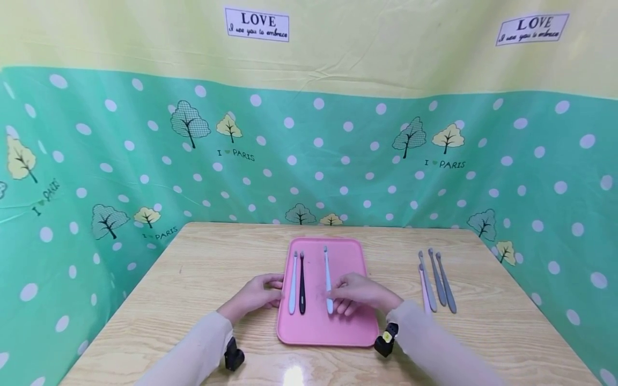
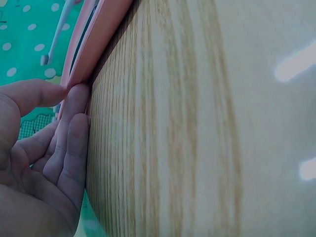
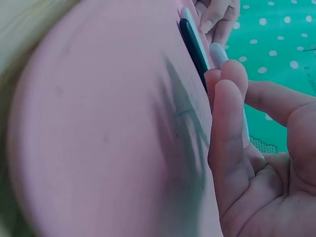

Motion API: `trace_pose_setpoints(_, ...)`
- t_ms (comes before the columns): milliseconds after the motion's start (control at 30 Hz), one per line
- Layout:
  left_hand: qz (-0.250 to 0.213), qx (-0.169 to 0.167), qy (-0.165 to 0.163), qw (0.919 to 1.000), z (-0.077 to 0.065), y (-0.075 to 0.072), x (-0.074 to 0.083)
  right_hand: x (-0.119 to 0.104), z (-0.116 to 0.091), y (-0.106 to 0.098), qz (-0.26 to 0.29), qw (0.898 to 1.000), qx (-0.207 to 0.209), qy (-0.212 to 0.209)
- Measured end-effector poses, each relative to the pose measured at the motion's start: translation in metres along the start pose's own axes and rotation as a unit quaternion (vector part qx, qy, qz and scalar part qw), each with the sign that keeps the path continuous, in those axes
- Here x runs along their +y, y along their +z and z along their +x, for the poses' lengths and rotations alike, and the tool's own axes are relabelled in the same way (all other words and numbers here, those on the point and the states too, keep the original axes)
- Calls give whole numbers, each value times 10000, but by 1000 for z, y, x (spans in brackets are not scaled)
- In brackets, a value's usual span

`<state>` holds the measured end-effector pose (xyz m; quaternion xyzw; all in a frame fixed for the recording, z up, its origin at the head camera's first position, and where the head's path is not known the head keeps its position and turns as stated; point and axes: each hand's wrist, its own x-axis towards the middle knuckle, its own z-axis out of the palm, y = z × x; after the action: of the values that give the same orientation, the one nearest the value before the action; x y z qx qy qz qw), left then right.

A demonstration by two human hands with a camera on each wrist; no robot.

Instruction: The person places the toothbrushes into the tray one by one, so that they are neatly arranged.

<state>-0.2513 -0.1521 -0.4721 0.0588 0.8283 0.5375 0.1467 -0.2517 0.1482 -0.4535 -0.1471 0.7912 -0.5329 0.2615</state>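
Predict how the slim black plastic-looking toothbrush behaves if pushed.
The black toothbrush looks stiff, its handle lying straight. Likely light, being so slender. It may slide rather than grip on the smooth-looking pink rectangular plastic-looking tray.

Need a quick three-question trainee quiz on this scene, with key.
1. Multiple choice: what does the right hand hold? (a) a black toothbrush (b) a pale toothbrush (c) nothing
2. True or false: the left hand touches the pink tray.
3. Count: in the head view, how many toothbrushes lie on the wooden table to the right of the tray?

Key: 1. b; 2. true; 3. four.
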Motion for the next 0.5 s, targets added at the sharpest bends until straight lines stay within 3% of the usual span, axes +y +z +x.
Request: trace_pose_setpoints(500, -73, 4, 107, 9999, -1, 0, 1, -8, 17, 16, -148, 9994, -75, 312)
